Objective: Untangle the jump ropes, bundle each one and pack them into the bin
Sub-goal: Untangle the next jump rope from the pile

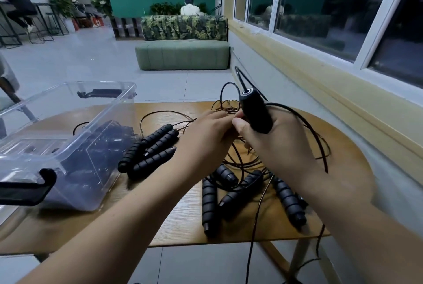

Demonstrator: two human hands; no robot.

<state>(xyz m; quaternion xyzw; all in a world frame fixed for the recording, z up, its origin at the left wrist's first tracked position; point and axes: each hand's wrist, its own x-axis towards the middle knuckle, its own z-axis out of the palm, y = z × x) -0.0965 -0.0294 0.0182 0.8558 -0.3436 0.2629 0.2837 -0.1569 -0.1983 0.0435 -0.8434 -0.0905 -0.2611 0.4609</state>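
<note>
Dim indoor light, flat and cool. No hard shadows, only soft dark patches on the table (183,219) under the loose handles (209,203). Window (320,9) at upper right is black and mirrors the room. Faint glare along the clear bin (91,131) rim at left. Black handle (255,109) in the right hand (281,146) is crushed to near-solid black. Strong fisheye: window frame bows at right, bottom edge stretched and soft. Far background mildly soft.
</note>
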